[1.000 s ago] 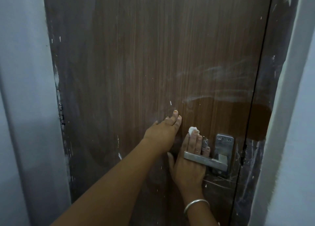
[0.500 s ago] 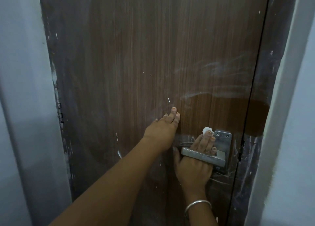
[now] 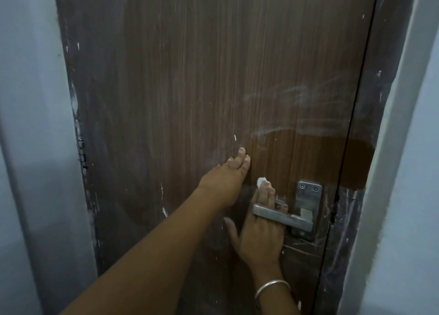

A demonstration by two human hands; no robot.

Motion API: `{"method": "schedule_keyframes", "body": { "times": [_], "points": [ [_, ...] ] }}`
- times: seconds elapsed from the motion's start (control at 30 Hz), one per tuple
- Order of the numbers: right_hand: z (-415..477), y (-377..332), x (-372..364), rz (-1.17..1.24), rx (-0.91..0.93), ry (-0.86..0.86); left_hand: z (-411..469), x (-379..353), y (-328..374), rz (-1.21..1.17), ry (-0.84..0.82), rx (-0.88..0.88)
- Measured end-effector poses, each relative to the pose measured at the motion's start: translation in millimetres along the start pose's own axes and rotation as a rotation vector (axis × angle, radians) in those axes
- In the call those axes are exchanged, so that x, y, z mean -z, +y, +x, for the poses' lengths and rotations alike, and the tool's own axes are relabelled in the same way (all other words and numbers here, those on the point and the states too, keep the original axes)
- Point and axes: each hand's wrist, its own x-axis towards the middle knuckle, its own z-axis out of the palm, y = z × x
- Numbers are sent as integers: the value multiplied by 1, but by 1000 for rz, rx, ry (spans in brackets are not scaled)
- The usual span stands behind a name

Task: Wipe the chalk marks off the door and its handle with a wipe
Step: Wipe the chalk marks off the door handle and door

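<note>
Fingers (image 3: pixel 264 196) of right grip (image 3: pixel 259 236), straight, press wad (image 3: pixel 261 181) onto door (image 3: pixel 213 77).

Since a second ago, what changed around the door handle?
The right hand, tucked behind the handle, slid the white wad right towards the metal plate, then back left across the door. Nothing was taken hold of or let go. The left hand stayed flat on the door; the handle did not turn.
</note>
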Motion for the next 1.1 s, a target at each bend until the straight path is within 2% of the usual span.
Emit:
{"method": "schedule_keyframes", "body": {
  "times": [0.13, 0.17, 0.3, 0.5, 0.67, 0.93, 1.1],
  "points": [
    [2, -2, 4, 33, -193, 21, 0, -2, -3, -3, -5, -13],
    [3, -5, 5, 46, -192, 11, 0, -2, -5, -6, -5, -19],
    [5, -20, -4, 81, 51, -40, 0, -3, -10, -65, -22, -38],
    [8, -30, 0, 158, -37, -109, 0, -1, -14, -71, -41, -52],
    [9, -38, -13, 78, 192, -241, 3, -6, -16, -59, -29, -46],
    [3, -36, -16, 101, 137, -206, 0, -11, -10, -12, 11, -18],
    [-2, -27, -7, 119, -43, -94, -3, -9, -5, 17, 17, -7]
  ]
}}
